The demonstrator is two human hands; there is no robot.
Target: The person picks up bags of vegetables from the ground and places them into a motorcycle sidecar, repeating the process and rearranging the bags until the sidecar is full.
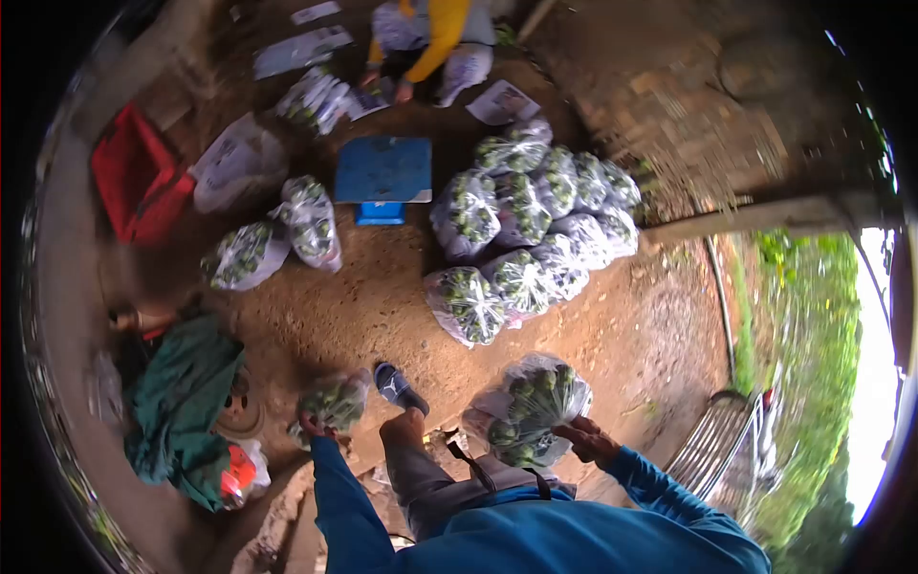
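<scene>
My left hand (316,428) is closed on a clear plastic bag of green produce (340,400), held low on the left of my legs. On the right, my right hand (586,440) grips a larger clear bag of green produce (543,397) by its side. Ahead on the dirt floor stands a cluster of similar filled bags (521,215), packed against each other. Left of that cluster is a blue platform scale (383,170) with nothing on its plate. Two more filled bags (311,222) lean together left of the scale.
A person in yellow sleeves (442,38) crouches at the top beside bags and printed sheets. A red crate (139,177) and a whitish sack (239,165) lie at the left. Green cloth (186,397) is at the lower left, metal bars (712,445) at the lower right.
</scene>
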